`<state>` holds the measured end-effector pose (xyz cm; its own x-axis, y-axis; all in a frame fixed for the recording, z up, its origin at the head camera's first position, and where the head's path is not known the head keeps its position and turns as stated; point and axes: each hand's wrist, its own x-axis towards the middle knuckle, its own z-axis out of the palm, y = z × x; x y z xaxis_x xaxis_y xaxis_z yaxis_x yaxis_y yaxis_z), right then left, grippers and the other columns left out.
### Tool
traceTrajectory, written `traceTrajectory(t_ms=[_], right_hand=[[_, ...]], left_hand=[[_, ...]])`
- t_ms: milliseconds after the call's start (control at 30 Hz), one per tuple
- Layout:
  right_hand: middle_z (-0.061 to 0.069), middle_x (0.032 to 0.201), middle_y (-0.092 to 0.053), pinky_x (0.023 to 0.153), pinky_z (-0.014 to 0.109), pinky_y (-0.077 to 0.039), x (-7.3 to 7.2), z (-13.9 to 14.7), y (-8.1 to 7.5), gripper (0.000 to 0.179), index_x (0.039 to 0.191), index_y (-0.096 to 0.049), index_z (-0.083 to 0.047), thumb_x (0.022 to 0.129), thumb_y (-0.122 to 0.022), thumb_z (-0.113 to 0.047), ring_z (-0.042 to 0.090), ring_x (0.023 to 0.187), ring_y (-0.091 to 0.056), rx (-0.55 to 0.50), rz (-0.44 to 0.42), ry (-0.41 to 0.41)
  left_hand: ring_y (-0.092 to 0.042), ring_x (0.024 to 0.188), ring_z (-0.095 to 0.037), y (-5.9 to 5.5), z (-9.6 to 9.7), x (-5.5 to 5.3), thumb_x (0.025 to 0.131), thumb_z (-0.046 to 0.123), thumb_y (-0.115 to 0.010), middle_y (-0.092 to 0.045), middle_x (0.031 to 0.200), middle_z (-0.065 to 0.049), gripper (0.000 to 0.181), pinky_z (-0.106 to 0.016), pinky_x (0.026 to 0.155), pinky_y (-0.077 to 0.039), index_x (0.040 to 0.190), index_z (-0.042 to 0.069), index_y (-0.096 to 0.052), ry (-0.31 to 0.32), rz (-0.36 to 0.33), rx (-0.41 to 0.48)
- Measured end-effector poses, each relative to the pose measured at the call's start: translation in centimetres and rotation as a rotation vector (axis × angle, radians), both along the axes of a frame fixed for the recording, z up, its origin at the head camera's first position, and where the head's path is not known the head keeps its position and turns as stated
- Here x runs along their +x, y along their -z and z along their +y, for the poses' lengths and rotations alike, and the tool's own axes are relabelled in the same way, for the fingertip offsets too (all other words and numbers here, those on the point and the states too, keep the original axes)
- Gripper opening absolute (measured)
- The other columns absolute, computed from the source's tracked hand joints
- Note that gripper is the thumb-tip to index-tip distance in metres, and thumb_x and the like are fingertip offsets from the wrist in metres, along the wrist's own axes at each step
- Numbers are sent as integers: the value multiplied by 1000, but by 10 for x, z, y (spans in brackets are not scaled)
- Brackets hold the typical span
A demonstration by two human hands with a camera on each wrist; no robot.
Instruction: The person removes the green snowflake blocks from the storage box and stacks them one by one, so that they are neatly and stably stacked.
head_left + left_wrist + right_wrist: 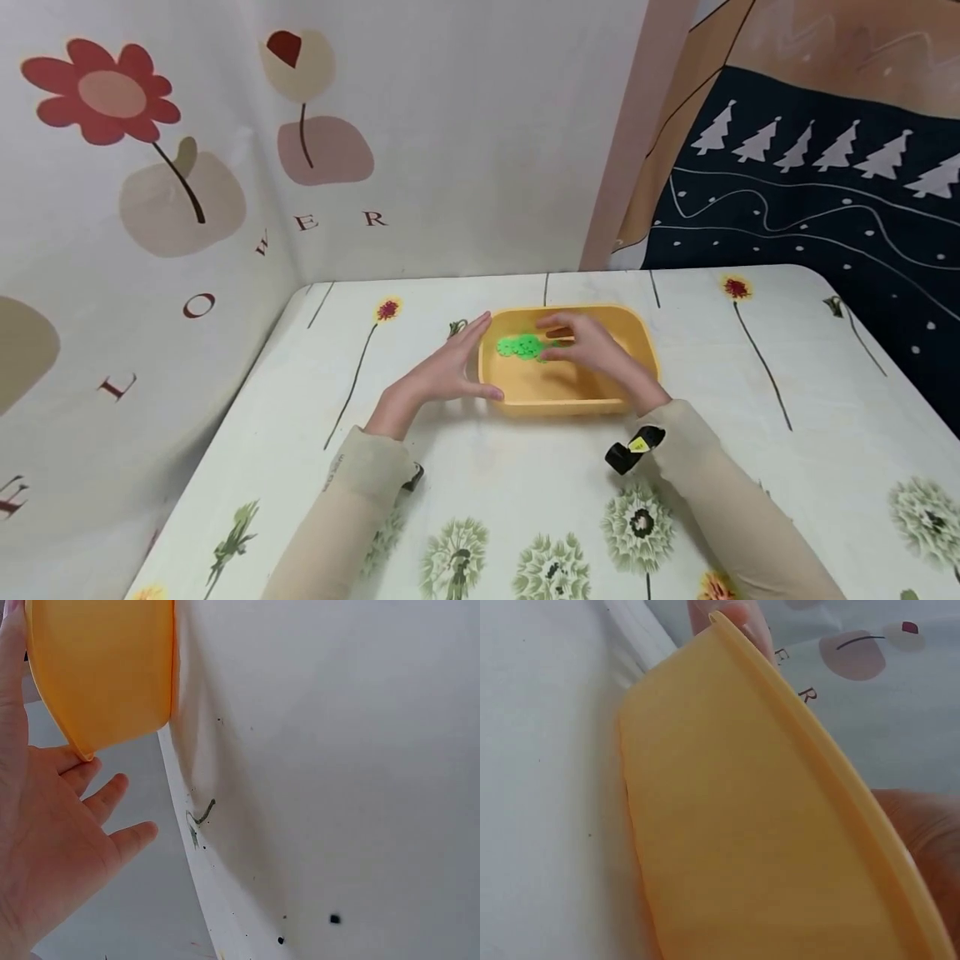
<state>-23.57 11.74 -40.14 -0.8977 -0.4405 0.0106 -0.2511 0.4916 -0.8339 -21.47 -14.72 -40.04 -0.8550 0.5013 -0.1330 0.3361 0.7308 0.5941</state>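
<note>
White fabric (465, 125) printed with flowers and large letters hangs behind a desk (540, 475) covered in a flower-patterned cloth, and at the right we see a dark panel (795, 208) with pale trees. Toward the far side of the desk sits a shallow yellow-orange basin (562, 407), upright, with a small cluster of green pieces (521, 347) lying on its floor, left of centre. We see a person's left hand (450, 367) at the basin's left end, its fingers spread wide, touching the rim. Their right hand (592, 343) reaches over the basin just beside the green pieces, its fingers bent, with a gap between thumb and forefinger; we cannot tell whether they hold a piece. Both arms wear beige sleeves (723, 492).
</note>
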Motion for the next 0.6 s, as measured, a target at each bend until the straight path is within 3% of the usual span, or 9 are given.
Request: traceTrajectory(t_ms=[133,300,600], right_hand=[[23,139,-58,109,49,-46,0,-3,3,50,134,-58,4,89,-75,-10,40,129,-56,70,-73,-12],[23,127,-64,106,47,-48,2,-3,4,44,127,-62,7,87,-75,-5,36,119,-59,119,-76,-56],[17,106,-69,87,37,-58,3,-12,10,33,113,-71,5,82,-79,-2,25,93,-66,252,92,-118]], left_hand=[[-6,157,-24,1,0,0,75,49,-84,1,170,6,122,-54,125,-19,162,21,-3,1,-6,13],[-6,157,-23,0,1,1,74,53,-84,1,170,7,124,-52,125,-19,162,21,-2,8,2,9],[-6,157,-25,1,1,-1,75,47,-85,0,170,5,123,-54,124,-20,162,20,-4,-1,1,18]])
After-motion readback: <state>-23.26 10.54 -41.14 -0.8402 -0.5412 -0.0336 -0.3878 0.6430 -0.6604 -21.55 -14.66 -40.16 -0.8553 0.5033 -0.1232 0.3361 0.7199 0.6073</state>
